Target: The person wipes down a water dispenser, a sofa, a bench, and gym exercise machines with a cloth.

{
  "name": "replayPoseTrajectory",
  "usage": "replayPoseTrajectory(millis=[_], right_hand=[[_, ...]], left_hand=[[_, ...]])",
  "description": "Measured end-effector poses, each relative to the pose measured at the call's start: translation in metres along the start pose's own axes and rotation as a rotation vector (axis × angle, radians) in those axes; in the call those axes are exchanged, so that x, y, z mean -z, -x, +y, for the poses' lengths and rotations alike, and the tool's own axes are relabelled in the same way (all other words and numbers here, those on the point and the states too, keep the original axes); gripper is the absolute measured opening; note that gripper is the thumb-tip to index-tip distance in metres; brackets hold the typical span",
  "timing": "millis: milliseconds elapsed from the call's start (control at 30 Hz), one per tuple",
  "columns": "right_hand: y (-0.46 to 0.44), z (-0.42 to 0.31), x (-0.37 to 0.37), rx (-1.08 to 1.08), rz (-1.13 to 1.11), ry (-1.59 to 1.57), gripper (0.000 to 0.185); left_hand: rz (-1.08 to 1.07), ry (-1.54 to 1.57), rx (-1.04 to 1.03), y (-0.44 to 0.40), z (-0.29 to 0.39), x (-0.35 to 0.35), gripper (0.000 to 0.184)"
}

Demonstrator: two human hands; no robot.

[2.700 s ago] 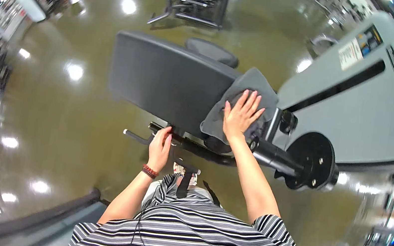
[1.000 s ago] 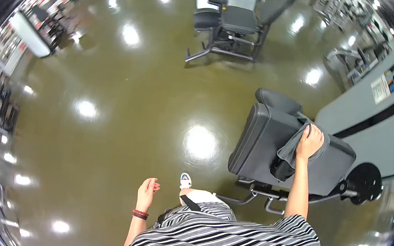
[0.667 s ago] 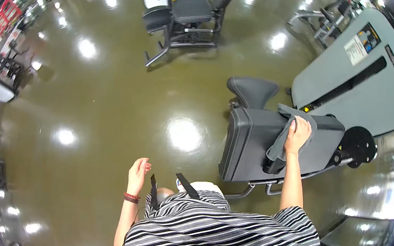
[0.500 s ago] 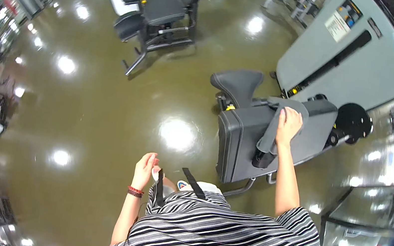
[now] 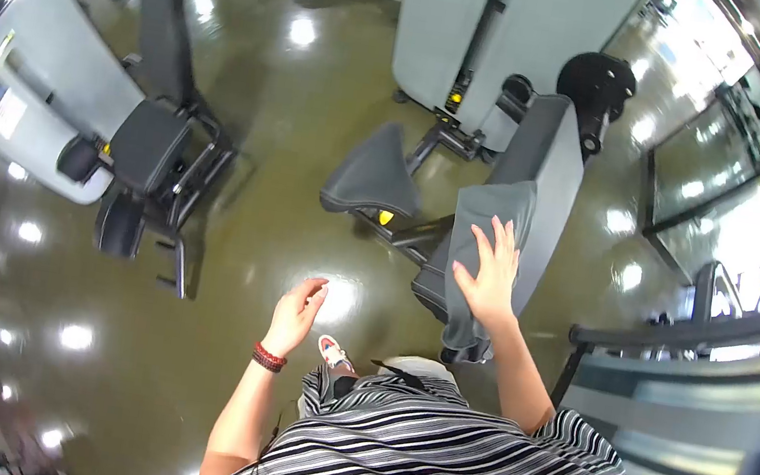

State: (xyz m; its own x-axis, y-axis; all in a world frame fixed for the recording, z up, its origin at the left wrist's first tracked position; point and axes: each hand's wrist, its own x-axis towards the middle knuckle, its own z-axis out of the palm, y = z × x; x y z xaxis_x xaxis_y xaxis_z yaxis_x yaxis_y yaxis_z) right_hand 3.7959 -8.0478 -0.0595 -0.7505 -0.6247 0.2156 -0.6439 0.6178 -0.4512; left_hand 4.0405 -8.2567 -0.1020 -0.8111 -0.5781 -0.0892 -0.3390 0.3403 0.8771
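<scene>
My right hand (image 5: 491, 277) lies with its fingers spread over a grey cloth (image 5: 464, 279), pressing or resting on it rather than gripping. The cloth drapes over the dark padded top (image 5: 534, 143) of an exercise machine and hangs down its near end. Something dark shows under the cloth's lower end, but I cannot make out what it is. My left hand (image 5: 295, 316) hangs in the air in front of my body, fingers loosely bent and holding nothing. A curved grey seat (image 5: 374, 178) belonging to the same machine stands between and beyond my hands.
A tall grey weight-stack housing (image 5: 443, 28) rises behind the padded machine, with a black round part (image 5: 596, 83) at the pad's far end. Another machine with a black seat (image 5: 148, 145) stands at left. A dark horizontal rail (image 5: 688, 329) runs close on my right.
My view has turned right, so the machines sit further left. My right hand, earlier curled over the cloth, now has its fingers spread on it. The cloth now covers the pad's near end.
</scene>
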Motion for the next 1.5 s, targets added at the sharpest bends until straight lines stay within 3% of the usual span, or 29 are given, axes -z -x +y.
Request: replayPoseTrajectory(millis=[67, 167, 333, 533, 767, 933, 1133, 1200, 1333, 1500], right_hand=[[0.005, -0.015, -0.002, -0.184, -0.067, 0.01, 0.078], [-0.001, -0.033, 0.002, -0.331, -0.049, -0.029, 0.081], [-0.026, -0.027, -0.004, -0.413, 0.015, 0.033, 0.082], [-0.068, 0.007, -0.006, -0.468, 0.097, 0.017, 0.076], [-0.112, 0.04, -0.005, -0.529, 0.185, -0.093, 0.078], [-0.108, 0.043, -0.01, -0.681, 0.223, -0.089, 0.078], [-0.074, 0.03, -0.021, -0.888, 0.258, -0.109, 0.076], [-0.059, 0.012, -0.01, -1.006, 0.17, -0.168, 0.073], [-0.028, -0.039, -0.012, -1.215, 0.2, -0.161, 0.071], [-0.007, -0.068, -0.011, -1.531, 0.233, -0.263, 0.063]], left_hand=[[-0.075, -0.057, -0.132, -0.04, 0.011, 0.008, 0.033], [-0.234, -0.146, -0.392, -0.094, 0.056, -0.006, 0.038], [-0.461, -0.068, -0.726, -0.147, 0.096, -0.087, 0.053], [-0.549, 0.05, -0.764, -0.196, 0.106, -0.143, 0.043], [-0.551, -0.077, -0.836, -0.266, 0.129, -0.168, 0.04], [-0.607, -0.1, -1.083, -0.309, 0.173, -0.207, 0.027], [-1.128, -0.369, -1.501, -0.344, 0.231, -0.256, 0.022], [-1.381, -0.381, -1.574, -0.34, 0.244, -0.269, 0.033], [-1.812, -0.391, -1.797, -0.321, 0.243, -0.288, 0.045], [-2.129, -0.377, -1.953, -0.289, 0.245, -0.299, 0.065]])
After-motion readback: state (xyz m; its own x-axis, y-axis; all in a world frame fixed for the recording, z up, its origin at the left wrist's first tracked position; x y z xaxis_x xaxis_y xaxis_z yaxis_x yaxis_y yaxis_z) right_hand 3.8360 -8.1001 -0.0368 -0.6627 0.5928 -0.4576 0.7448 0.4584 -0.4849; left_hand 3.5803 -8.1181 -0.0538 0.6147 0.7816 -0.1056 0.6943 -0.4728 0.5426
